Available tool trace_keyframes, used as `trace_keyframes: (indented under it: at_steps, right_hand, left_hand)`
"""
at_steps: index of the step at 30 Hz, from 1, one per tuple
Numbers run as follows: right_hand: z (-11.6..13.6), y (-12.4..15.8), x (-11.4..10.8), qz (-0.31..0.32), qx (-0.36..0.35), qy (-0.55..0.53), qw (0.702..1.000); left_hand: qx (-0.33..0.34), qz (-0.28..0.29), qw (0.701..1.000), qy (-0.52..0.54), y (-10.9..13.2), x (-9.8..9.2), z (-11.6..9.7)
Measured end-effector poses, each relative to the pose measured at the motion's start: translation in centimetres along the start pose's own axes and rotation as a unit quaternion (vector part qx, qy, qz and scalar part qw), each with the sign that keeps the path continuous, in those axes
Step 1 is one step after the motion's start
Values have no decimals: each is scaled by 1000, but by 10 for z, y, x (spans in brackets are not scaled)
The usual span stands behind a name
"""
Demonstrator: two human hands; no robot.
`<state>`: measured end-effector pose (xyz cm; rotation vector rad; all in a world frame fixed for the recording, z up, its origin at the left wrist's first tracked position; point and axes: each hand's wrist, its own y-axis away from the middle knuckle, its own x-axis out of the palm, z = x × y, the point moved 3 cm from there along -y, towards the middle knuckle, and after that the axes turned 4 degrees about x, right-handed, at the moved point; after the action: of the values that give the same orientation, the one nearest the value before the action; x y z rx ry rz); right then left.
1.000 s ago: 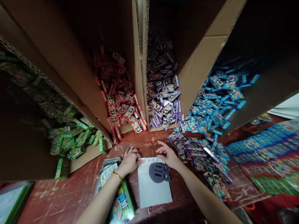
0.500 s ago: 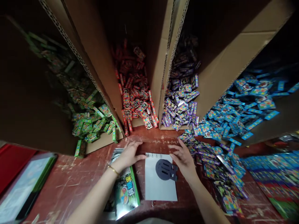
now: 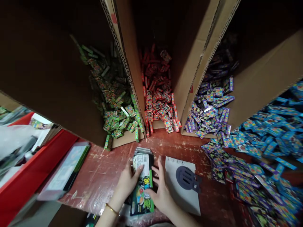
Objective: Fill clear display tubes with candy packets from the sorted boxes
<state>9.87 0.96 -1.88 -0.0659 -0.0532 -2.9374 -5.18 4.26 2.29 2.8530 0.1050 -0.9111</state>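
A stack of green-and-black printed candy pouches (image 3: 142, 201) lies on the red worktop, a white label at its upper end. My left hand (image 3: 129, 181) is closed on the stack's left side, thumb on the top pouch and the other fingers largely hidden at the edge. On the other side, my right hand (image 3: 162, 190) has its thumb over the pouch front and its fingers apart beside the right edge. Right of that hand lies a white sheet (image 3: 176, 194) with a dark, round slotted piece (image 3: 186, 178) on it.
Tall cardboard boxes (image 3: 129, 63) hold small green packets (image 3: 120, 121), red packets (image 3: 161, 107) and purple packets (image 3: 208, 116). Blue packets (image 3: 272, 126) spread at right. Loose purple packets (image 3: 239, 176) cover the worktop's right side. A clear-and-green package (image 3: 63, 170) lies beside a red bin (image 3: 42, 167) at left.
The view has swung left. My left hand has closed on the pouch stack, and my right hand has moved from the sheet's right side across to the stack.
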Motion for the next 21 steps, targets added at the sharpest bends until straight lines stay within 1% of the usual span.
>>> trace_keyframes:
  at_steps: [1,3,4,6,7,8,9,10,11,12,13,15,16,19,21]
  right_hand:
    - [1,1,-2,-18,-3,-14,1000]
    - [14,5,-18,-86,-24,-23,996]
    - [26,7,-30,-136,-44,-16,990]
    - [56,9,-58,-235,-97,8,967]
    - [72,9,-70,-260,-121,15,958]
    - [86,8,-80,-256,-135,13,957]
    - [97,6,-88,-230,-141,7,963]
    - [104,3,-92,-191,-138,-2,972]
    - [107,1,-94,-154,-132,-10,979]
    - [107,1,-95,-126,-126,-15,984]
    - [105,1,-95,-114,-120,-17,986]
    - [95,3,-97,-120,-111,-19,986]
    - [89,4,-98,-127,-103,-21,986]
    - [78,9,-112,-150,-75,-17,986]
    - [80,12,-127,-181,-66,5,981]
  left_hand:
    - [4,3,1000,12,1,3,-4]
    - [20,28,997,65,5,8,-16]
    - [29,53,992,108,9,11,-23]
    - [36,118,971,204,21,21,-38]
    - [33,152,958,242,27,26,-46]
    - [29,182,946,268,34,31,-53]
    - [28,203,939,278,39,36,-60]
    - [34,213,936,280,42,41,-66]
    - [47,210,936,280,43,45,-71]
    - [63,195,938,280,43,49,-76]
    - [82,173,941,280,40,52,-79]
    - [113,133,945,278,32,62,-83]
    - [117,125,945,280,29,67,-83]
    - [97,132,943,291,22,87,-81]
    - [80,142,940,301,23,97,-81]
